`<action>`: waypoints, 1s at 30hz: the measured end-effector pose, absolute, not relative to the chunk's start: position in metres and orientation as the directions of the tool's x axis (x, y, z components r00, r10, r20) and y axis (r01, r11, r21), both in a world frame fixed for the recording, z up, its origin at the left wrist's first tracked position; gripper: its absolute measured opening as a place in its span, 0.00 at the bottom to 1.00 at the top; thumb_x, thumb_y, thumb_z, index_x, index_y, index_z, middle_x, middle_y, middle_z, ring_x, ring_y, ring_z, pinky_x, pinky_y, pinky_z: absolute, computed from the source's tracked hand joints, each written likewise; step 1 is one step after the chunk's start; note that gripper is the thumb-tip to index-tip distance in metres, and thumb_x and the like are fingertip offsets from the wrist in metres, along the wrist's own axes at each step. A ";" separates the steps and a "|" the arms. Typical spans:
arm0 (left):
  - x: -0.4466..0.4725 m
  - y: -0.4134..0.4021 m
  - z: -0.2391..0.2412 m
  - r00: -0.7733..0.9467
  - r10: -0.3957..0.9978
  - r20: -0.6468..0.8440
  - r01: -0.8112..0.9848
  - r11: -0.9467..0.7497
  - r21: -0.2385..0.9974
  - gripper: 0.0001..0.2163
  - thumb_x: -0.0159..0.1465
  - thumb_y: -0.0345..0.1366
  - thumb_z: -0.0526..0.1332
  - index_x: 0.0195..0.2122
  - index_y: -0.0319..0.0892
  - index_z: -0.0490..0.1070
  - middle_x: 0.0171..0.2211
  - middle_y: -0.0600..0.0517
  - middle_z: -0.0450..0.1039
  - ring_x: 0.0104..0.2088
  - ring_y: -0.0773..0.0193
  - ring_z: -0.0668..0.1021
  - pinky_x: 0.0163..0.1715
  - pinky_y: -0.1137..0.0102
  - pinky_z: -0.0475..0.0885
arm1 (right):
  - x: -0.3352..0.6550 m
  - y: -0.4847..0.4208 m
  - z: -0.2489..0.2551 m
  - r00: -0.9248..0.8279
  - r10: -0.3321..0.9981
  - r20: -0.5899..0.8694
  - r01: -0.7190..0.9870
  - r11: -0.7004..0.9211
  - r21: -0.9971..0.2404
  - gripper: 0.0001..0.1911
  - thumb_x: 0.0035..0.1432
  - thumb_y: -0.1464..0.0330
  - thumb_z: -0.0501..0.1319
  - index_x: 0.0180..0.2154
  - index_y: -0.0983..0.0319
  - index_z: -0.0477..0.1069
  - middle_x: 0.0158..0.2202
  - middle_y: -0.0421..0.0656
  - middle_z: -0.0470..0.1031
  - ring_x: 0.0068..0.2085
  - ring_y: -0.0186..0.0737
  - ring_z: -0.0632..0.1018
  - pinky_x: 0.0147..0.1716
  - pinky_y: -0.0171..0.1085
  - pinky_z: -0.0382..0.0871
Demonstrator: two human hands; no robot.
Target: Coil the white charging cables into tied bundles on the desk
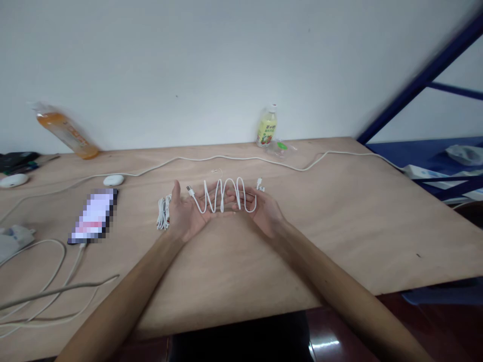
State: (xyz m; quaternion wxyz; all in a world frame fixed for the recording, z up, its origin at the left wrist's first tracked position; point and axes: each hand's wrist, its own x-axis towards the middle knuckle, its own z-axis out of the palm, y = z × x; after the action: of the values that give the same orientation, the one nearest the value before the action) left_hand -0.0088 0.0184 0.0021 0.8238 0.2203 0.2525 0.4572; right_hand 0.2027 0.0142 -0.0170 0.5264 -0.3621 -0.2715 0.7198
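A white USB cable [222,193] lies in zigzag loops on the wooden table [339,226], with plugs at both ends. My left hand [184,213] rests palm up, fingers stretched out under the cable's left loops. My right hand [260,208] lies palm up beside it, fingers spread under the right loops. The fingertips of both hands almost meet under the cable's middle. A second white cable, bundled [163,213], lies just left of my left hand.
A phone [94,216] with a charging lead lies at the left, near a white mouse [113,180]. A long white cord [226,159] crosses the table behind. A small yellow bottle [266,126] stands at the wall, an orange bottle [64,129] leans far left. Blue bed frame [422,80] at right.
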 end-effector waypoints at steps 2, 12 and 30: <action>-0.011 0.019 0.001 0.474 0.858 -0.197 -0.638 0.488 0.595 0.43 0.73 0.65 0.46 0.69 0.29 0.69 0.60 0.25 0.80 0.64 0.28 0.80 0.63 0.33 0.73 | 0.204 0.015 -0.018 -0.195 0.956 -0.221 -0.557 -0.294 -0.777 0.15 0.71 0.67 0.58 0.40 0.60 0.85 0.47 0.51 0.89 0.50 0.50 0.87 0.50 0.46 0.82; -0.012 0.022 -0.009 0.535 0.830 -0.155 -0.660 0.526 0.536 0.47 0.71 0.69 0.44 0.72 0.30 0.67 0.63 0.25 0.78 0.66 0.25 0.77 0.64 0.31 0.69 | 0.208 0.018 -0.025 -0.268 0.936 -0.229 -0.587 -0.347 -0.732 0.16 0.68 0.69 0.58 0.42 0.61 0.86 0.46 0.49 0.90 0.47 0.50 0.87 0.48 0.47 0.85; -0.008 0.018 -0.007 0.503 0.848 -0.164 -0.684 0.507 0.524 0.46 0.72 0.68 0.44 0.71 0.29 0.69 0.61 0.26 0.80 0.65 0.28 0.79 0.65 0.35 0.71 | 0.208 0.017 -0.029 -0.253 0.948 -0.195 -0.618 -0.313 -0.721 0.16 0.71 0.68 0.58 0.41 0.63 0.86 0.45 0.51 0.89 0.46 0.49 0.87 0.52 0.45 0.82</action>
State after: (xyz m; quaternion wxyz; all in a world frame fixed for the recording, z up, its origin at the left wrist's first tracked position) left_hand -0.0077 0.0184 -0.0073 0.8435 0.2002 0.2052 0.4541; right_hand 0.2075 0.0168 -0.0290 0.5243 -0.3145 -0.2622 0.7467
